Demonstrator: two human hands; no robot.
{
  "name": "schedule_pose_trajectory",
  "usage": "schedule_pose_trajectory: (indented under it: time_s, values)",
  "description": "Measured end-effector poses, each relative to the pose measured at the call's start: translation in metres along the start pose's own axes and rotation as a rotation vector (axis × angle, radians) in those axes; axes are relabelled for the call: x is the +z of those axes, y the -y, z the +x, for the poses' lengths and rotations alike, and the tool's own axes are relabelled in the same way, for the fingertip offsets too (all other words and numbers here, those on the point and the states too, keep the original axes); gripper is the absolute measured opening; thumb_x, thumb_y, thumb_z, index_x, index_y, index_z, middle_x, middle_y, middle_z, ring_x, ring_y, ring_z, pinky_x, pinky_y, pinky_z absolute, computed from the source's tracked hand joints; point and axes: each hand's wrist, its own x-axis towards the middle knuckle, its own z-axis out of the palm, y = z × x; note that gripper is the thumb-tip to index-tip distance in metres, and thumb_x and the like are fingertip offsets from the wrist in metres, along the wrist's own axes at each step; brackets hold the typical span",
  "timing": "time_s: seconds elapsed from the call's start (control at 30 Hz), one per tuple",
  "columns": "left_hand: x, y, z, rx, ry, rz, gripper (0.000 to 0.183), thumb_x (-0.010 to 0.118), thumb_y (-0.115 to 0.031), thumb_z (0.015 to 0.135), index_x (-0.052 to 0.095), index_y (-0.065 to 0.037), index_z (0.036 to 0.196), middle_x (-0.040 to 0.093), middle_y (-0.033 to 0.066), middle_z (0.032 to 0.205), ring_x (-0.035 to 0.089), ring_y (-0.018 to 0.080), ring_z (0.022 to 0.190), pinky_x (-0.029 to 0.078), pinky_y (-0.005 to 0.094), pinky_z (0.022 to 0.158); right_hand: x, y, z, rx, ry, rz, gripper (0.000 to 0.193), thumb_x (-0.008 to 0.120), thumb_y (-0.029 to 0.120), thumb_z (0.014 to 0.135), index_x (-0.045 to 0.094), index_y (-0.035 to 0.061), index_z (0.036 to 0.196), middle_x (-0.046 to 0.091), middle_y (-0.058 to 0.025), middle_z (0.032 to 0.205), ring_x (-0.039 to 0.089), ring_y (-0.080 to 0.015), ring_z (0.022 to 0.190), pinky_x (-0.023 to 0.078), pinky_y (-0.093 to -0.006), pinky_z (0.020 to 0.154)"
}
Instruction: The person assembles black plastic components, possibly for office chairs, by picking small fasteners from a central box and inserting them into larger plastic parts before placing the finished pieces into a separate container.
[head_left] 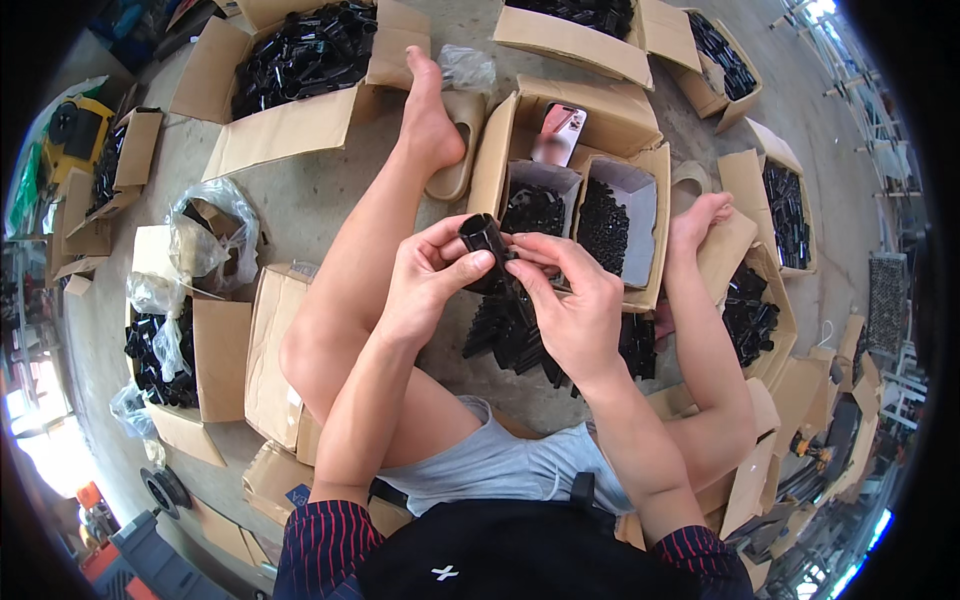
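My left hand is closed around a short black plastic tube, its round open end tilted up toward the far left. My right hand meets it from the other side, thumb and forefinger pinched against the tube's lower right side. A small dark bit shows at those fingertips, too small to name. Beneath both hands a heap of black plastic parts lies on the floor between my legs. Just beyond stands an open carton with two grey bins of small black pieces in it.
A phone leans inside the carton's far side. Open boxes of black parts surround me, including a large one at the far left and another at left with plastic bags. A sandal lies by my left foot.
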Motion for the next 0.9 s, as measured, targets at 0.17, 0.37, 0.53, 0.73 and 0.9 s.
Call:
schedule_pose_trajectory:
  time_s: [0.17,0.37,0.53,0.73,0.9]
  values:
    - [0.001,0.001,0.0,-0.014,-0.002,0.004,0.037,0.076,-0.007,0.092,0.063,0.003,0.126,0.074,0.0098,0.114,0.068,0.0111,0.104,0.054,0.0267,0.095,-0.006,-0.01,-0.001,-0.049,0.068,-0.131,0.011,0.078,0.001,0.086,0.074,-0.0004,0.096,0.074,-0.0123,0.09,0.07,-0.0207,0.073,0.057,-0.0318,0.069]
    - [0.004,0.0,-0.001,-0.045,-0.015,0.031,0.04,0.078,-0.007,0.09,0.063,0.003,0.126,0.073,0.0109,0.115,0.069,0.0136,0.106,0.053,0.0298,0.098,-0.003,-0.02,-0.01,0.157,0.05,0.091,0.01,0.077,0.001,0.088,0.073,-0.0014,0.096,0.074,-0.0085,0.089,0.069,-0.0142,0.077,0.055,-0.0278,0.07]
    - [0.006,0.0,-0.002,-0.048,-0.009,0.056,0.04,0.078,-0.007,0.089,0.064,0.002,0.125,0.073,0.0096,0.114,0.068,0.0121,0.105,0.054,0.0283,0.095,-0.004,-0.027,-0.015,0.332,0.085,0.296,0.016,0.077,0.003,0.088,0.073,-0.0016,0.103,0.074,-0.0081,0.093,0.068,-0.0123,0.079,0.054,-0.026,0.073]
    - [0.022,0.017,-0.001,0.147,-0.145,0.431,0.039,0.083,-0.007,0.084,0.068,0.005,0.118,0.077,0.0114,0.103,0.072,0.0133,0.096,0.058,0.029,0.088,0.0,-0.037,-0.035,0.347,0.007,0.091,0.029,0.08,0.007,0.087,0.074,0.0039,0.115,0.074,-0.009,0.104,0.069,-0.0144,0.089,0.054,-0.029,0.074]
    - [0.03,0.032,-0.007,0.306,-0.369,0.857,0.041,0.086,-0.008,0.078,0.07,0.007,0.112,0.078,0.0122,0.093,0.074,0.0143,0.089,0.059,0.028,0.08,0.028,-0.05,-0.041,0.172,-0.046,-0.074,0.041,0.079,0.004,0.083,0.065,0.0021,0.121,0.07,-0.015,0.107,0.07,-0.0278,0.088,0.056,-0.0361,0.078]
